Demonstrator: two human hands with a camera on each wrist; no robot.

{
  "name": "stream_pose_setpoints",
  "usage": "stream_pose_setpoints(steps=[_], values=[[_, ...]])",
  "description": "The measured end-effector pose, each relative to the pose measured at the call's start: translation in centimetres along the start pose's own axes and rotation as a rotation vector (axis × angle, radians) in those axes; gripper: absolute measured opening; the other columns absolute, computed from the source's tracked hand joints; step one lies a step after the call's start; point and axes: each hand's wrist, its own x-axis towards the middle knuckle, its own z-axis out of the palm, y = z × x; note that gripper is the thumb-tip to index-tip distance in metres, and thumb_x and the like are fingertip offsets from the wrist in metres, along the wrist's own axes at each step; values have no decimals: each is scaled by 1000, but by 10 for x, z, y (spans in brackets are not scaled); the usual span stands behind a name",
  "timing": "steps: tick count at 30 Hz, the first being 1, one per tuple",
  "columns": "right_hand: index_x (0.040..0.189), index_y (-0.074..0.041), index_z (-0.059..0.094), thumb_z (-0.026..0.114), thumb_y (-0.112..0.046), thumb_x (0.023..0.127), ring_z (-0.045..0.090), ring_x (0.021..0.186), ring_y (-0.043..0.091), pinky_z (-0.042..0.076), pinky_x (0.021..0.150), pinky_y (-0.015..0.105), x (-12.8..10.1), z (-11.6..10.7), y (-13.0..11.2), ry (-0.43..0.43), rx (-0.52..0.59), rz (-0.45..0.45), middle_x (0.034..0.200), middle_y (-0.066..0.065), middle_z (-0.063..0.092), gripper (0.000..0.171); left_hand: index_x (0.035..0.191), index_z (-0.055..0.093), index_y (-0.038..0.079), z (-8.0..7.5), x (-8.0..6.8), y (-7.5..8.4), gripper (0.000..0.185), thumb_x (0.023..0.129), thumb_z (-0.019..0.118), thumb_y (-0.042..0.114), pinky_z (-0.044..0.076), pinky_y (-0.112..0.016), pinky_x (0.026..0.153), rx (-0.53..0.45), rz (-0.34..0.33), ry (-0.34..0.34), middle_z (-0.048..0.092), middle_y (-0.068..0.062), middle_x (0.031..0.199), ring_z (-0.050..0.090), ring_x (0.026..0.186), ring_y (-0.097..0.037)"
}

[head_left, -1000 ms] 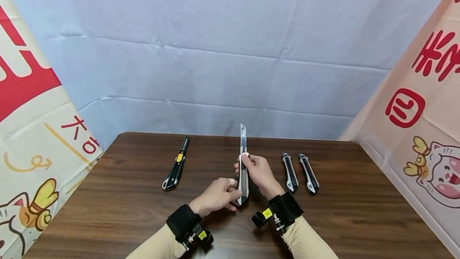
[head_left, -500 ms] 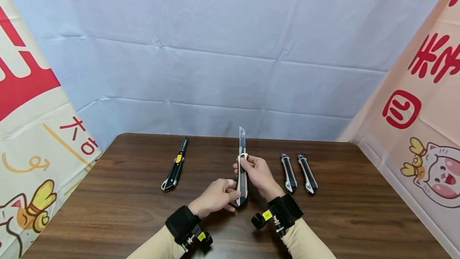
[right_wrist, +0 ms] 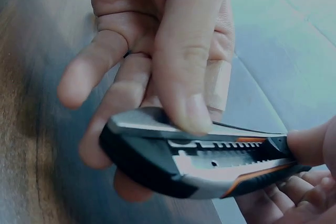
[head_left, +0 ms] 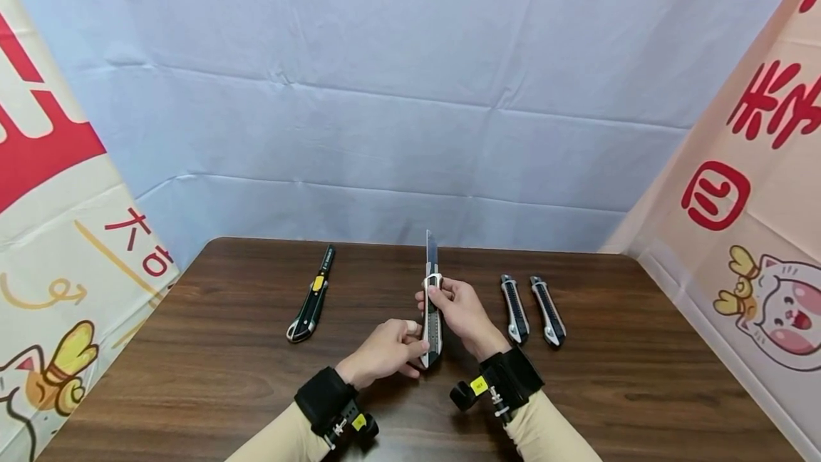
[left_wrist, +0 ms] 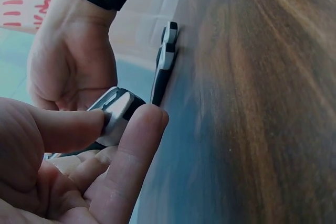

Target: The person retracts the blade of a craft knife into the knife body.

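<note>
A silver-and-black snap-off utility knife (head_left: pixel 432 330) is held above the table between both hands, with its long blade (head_left: pixel 432 252) out and pointing away from me. My left hand (head_left: pixel 383 355) pinches the handle's rear end, thumb on top and fingers beneath, as the left wrist view also shows on the knife's butt (left_wrist: pixel 118 118). Near the front of the handle, my right hand (head_left: pixel 467 312) grips it, thumb on the black slider (right_wrist: pixel 277 148). The slotted track with orange trim shows in the right wrist view. A bandage-like wrap (head_left: pixel 415 327) covers part of a left finger.
On the brown wooden table (head_left: pixel 212 376), a black utility knife with a yellow slider (head_left: pixel 311 305) lies to the left. Two silver-and-black utility knives lie side by side at the right, a nearer one (head_left: pixel 515 310) and an outer one (head_left: pixel 549 312). Pale cloth (head_left: pixel 410 127) hangs behind.
The blade's tip sits slightly lower in the head view, and the blade looks narrower and darker than before. Both hands keep their hold on the knife, nearly still.
</note>
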Motion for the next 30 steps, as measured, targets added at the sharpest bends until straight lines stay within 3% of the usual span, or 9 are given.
stream_pose_setpoints(steps=[6,12,20,30], values=[[128,2,56,46,-15,104,70,94,19,55,89,33,0,-4,-4,9,-14,-2,117,22,68,31,128,55,-6,-1,1,2,33,100,53,12,62,-33,69,-38,12,-33,71,-20,106,67,82,-16],[130,2,55,48,-20,104,69,95,17,54,92,34,0,-7,-3,7,-12,16,116,18,70,35,125,57,-6,0,1,2,30,100,54,10,62,-33,70,-38,32,-17,70,-24,105,67,81,-17],[118,3,64,50,-37,102,70,88,15,58,80,36,-5,-10,2,18,-70,71,103,12,73,45,125,58,-5,5,1,-2,30,100,53,9,62,-32,69,-15,55,-3,71,-23,104,70,84,-21],[118,5,63,50,-34,103,69,94,18,56,76,28,-7,-7,7,33,-59,32,100,12,73,44,121,60,-6,6,0,0,27,99,53,9,62,-32,67,6,46,7,72,-22,101,69,80,-17]])
